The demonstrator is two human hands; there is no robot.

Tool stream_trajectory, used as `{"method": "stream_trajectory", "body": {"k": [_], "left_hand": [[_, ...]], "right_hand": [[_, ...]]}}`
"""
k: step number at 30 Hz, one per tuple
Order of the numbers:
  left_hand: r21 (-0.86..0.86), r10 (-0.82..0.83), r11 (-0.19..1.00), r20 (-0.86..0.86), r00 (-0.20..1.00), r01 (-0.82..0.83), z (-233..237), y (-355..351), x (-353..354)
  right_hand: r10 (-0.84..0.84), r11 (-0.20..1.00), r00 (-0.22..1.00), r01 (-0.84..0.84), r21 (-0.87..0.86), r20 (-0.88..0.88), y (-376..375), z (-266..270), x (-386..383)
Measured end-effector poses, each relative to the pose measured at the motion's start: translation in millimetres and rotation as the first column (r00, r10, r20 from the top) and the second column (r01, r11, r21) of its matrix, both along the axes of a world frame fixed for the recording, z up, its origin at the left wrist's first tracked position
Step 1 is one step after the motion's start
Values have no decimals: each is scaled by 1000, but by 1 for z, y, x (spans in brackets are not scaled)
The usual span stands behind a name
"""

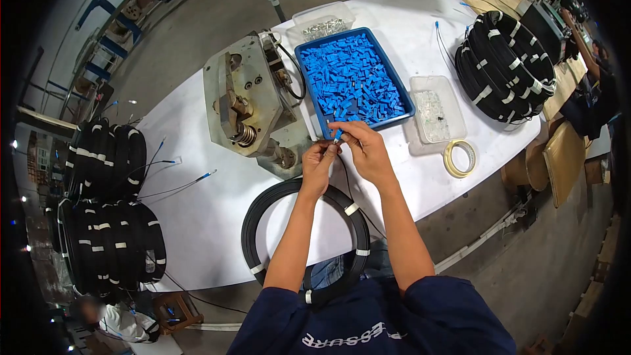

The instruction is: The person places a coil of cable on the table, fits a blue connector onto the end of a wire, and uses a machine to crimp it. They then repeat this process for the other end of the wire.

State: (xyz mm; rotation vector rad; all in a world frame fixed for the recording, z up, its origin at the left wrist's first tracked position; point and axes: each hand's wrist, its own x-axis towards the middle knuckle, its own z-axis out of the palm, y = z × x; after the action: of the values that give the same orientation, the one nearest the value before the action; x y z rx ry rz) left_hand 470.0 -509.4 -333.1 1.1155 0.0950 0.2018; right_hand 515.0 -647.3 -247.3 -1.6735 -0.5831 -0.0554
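A small blue plastic connector (pixel 338 136) sits between the fingers of my two hands, just in front of the blue tray's near edge. My right hand (pixel 367 151) pinches it from the upper right. Below it, my left hand (pixel 318 164) is closed on the end of a thin black cable (pixel 348 181), which runs down to the right. A bundled coil of black cable (pixel 360 227), bound with white tape, lies under my forearms at the table's front edge. Fingers hide how the cable end and connector meet.
A blue tray (pixel 409 106) holds many blue connectors. Left of it stands a metal press (pixel 263 118). Clear tubs (pixel 453 102) hold small parts, with a tape roll (pixel 460 159) nearby. Taped cable coils (pixel 503 69) stand right; more coils (pixel 112 243) stand left.
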Motion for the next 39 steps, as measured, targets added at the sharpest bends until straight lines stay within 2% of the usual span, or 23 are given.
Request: {"method": "stream_trajectory", "body": {"k": [7, 11, 13, 18, 21, 23, 27, 29, 32, 39], "left_hand": [[-38, -32, 999, 25, 999, 33, -4, 4, 0], [-48, -18, 999, 23, 1000, 19, 0, 2, 1], [-61, -3, 998, 11, 1000, 3, 3, -1, 2], [-25, -6, 1000, 20, 1000, 7, 0, 0, 3], [-11, -5, 1000, 33, 999, 6, -2, 3, 2], [-19, 1, 1000, 27, 1000, 0, -3, 3, 1], [-32, 15, 999, 38, 999, -13, -2, 2, 0], [-53, 19, 998, 33, 999, -18, 1, 0, -1], [-73, 19, 997, 28, 999, -17, 4, 0, -1], [-12, 41, 999, 20, 999, -41, 4, -1, 0]], "right_hand": [[106, 992, 994, -105, -71, 15, -4, -18, 11], [76, 996, 996, -79, -46, -52, -2, -19, 4], [57, 974, 966, 3, 228, -252, 4, -20, -3], [-34, 985, 983, 63, 160, -181, 10, -32, -11], [-95, 980, 953, 140, 140, -287, 15, -36, -15], [-131, 963, 966, 177, 205, -222, 19, -39, -17], [-145, 975, 976, 170, 146, -164, 24, -42, -24], [-186, 908, 945, 269, 321, -268, 34, -44, -28], [-175, 884, 929, 293, 363, -325, 41, -48, -29], [-163, 968, 943, 209, 139, -289, 29, -39, -29]]}}
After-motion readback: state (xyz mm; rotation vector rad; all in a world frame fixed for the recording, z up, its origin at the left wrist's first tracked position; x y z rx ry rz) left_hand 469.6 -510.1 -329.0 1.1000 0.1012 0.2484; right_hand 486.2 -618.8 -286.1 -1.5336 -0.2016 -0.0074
